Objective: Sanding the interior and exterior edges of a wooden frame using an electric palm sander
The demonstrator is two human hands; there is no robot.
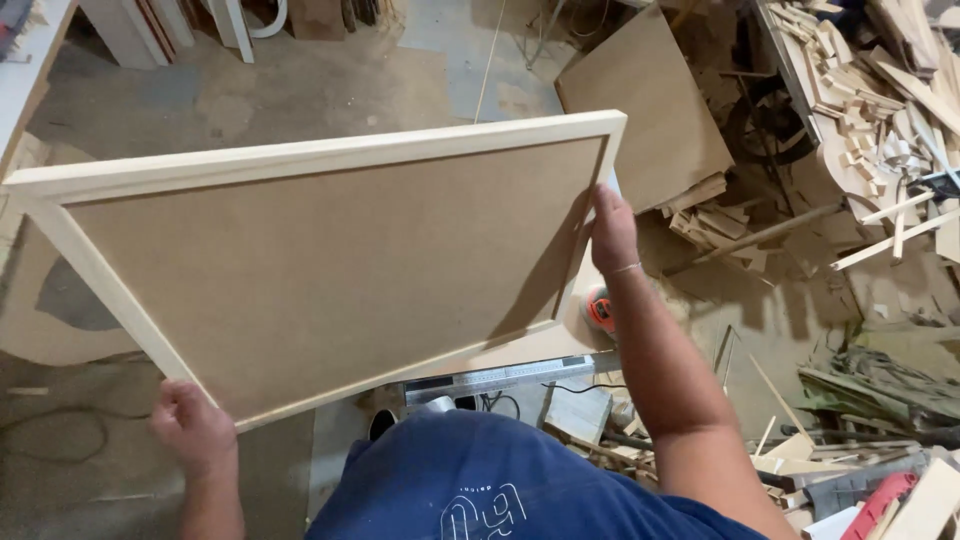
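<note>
A large brown board in a pale wooden frame (330,270), held tilted, fills the frame's centre-left.

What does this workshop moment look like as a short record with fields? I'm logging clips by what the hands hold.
Setting: woodworking shop, concrete floor
Held item: framed panel, brown board inside a pale wooden frame, tilted and lifted off the floor
Left hand: grips the panel's lower left corner
Right hand: grips the panel's right edge
Under the panel: orange tool, metal ruler
Right side: heap of wood offcuts, loose brown board
Clothing: blue shirt
</note>
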